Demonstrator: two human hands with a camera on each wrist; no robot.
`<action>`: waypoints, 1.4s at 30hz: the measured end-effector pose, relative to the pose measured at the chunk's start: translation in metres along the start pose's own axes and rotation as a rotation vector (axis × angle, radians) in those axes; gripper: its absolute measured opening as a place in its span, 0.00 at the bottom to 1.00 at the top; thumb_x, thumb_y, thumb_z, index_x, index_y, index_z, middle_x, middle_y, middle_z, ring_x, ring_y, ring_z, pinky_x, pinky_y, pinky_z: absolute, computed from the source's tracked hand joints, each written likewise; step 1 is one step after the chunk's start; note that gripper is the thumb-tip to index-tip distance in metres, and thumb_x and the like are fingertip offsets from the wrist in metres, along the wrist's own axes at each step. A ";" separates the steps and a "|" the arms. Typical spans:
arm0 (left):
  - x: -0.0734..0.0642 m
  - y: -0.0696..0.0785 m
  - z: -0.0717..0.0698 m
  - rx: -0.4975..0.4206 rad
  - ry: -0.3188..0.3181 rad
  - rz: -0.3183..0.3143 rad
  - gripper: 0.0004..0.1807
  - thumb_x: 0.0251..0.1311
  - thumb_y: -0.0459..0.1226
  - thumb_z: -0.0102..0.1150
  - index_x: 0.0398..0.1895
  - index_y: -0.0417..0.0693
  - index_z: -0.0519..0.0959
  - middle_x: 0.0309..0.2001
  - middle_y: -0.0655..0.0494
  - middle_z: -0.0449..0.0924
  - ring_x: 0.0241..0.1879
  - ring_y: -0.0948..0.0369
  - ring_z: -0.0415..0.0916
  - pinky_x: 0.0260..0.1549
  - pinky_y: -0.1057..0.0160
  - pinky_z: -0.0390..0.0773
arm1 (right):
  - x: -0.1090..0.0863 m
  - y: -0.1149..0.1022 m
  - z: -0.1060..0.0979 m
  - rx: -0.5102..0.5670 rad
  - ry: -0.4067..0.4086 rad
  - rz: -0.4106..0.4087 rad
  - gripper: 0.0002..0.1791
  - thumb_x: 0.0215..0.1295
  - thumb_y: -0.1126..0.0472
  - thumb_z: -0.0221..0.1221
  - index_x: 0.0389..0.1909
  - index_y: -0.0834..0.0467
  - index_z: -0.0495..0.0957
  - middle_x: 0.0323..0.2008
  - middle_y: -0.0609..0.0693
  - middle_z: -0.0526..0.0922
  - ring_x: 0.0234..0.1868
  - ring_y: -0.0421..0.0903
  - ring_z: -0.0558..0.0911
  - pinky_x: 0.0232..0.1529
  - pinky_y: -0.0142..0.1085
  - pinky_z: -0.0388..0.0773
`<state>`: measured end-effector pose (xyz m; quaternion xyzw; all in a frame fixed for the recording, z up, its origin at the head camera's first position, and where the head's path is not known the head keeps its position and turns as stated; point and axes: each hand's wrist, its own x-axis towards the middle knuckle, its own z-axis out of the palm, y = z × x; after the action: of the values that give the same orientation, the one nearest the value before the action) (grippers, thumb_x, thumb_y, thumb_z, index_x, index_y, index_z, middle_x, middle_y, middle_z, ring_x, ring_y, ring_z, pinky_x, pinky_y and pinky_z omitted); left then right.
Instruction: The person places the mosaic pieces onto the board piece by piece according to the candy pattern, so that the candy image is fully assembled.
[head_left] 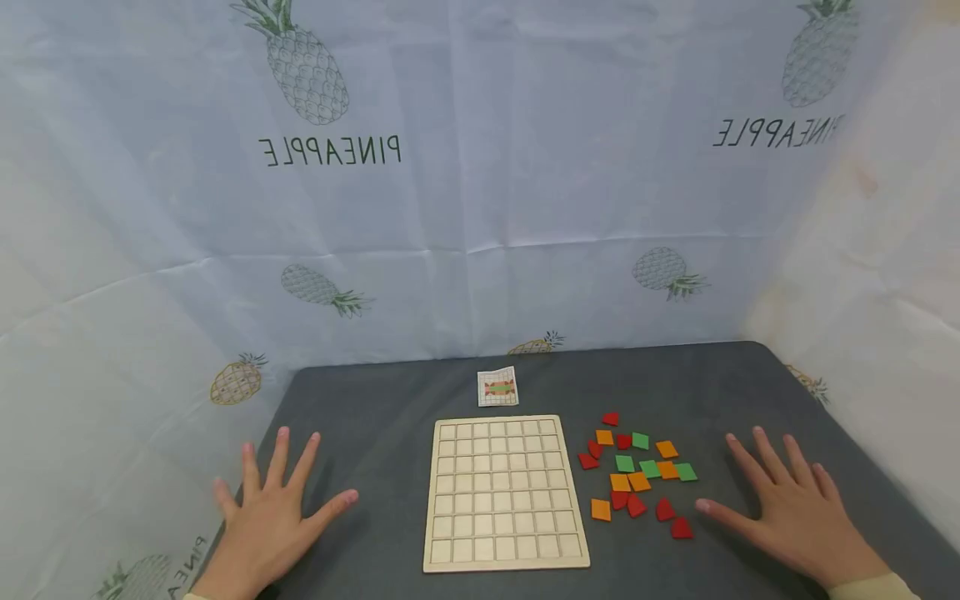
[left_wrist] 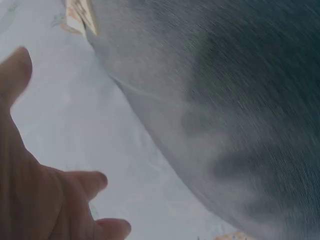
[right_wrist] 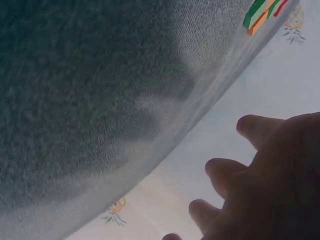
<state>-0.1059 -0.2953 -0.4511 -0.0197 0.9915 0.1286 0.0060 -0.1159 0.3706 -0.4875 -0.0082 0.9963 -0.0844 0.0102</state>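
My left hand (head_left: 273, 527) is spread over the left side of the dark table, fingers straight and holding nothing. On the right side my right hand (head_left: 795, 517) spreads its fingers too, thumb pointing toward the loose tiles. Between the hands lies a wooden grid board (head_left: 506, 493) with bare square cells. Right of it are scattered small tiles: orange squares (head_left: 601, 510), green pieces (head_left: 625, 463) and red pieces (head_left: 682, 527). In the left wrist view the hand (left_wrist: 40, 195) shows spread fingers; the right wrist view shows the other hand (right_wrist: 270, 180) likewise.
A small card (head_left: 498, 387) with a coloured grid pattern lies behind the board. The dark grey table (head_left: 375, 433) has rounded far corners. A pale cloth (head_left: 465, 192) with pineapple prints hangs behind and along both sides.
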 end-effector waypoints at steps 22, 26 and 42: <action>0.038 0.095 0.030 -0.595 -0.054 -0.057 0.25 0.68 0.44 0.74 0.64 0.42 0.84 0.42 0.54 0.89 0.30 0.61 0.87 0.30 0.60 0.87 | 0.016 -0.016 -0.001 0.060 0.040 -0.161 0.56 0.66 0.25 0.66 0.85 0.51 0.61 0.84 0.69 0.58 0.79 0.79 0.58 0.66 0.79 0.57; 0.049 0.099 0.041 -0.735 -0.114 -0.088 0.21 0.69 0.40 0.73 0.60 0.39 0.86 0.37 0.52 0.90 0.30 0.61 0.88 0.33 0.59 0.91 | 0.027 -0.023 -0.002 0.068 0.052 -0.213 0.53 0.65 0.27 0.68 0.83 0.51 0.65 0.82 0.68 0.64 0.77 0.76 0.63 0.64 0.80 0.62; 0.058 0.103 0.052 -0.897 -0.263 -0.195 0.27 0.58 0.31 0.80 0.61 0.36 0.84 0.38 0.47 0.90 0.32 0.57 0.88 0.36 0.56 0.92 | 0.110 -0.062 -0.026 0.299 -0.138 -0.387 0.37 0.75 0.38 0.66 0.75 0.55 0.77 0.70 0.60 0.82 0.69 0.65 0.81 0.65 0.64 0.82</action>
<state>-0.1675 -0.1844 -0.4759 -0.0969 0.8224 0.5442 0.1344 -0.2253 0.3114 -0.4532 -0.2030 0.9496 -0.2305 0.0627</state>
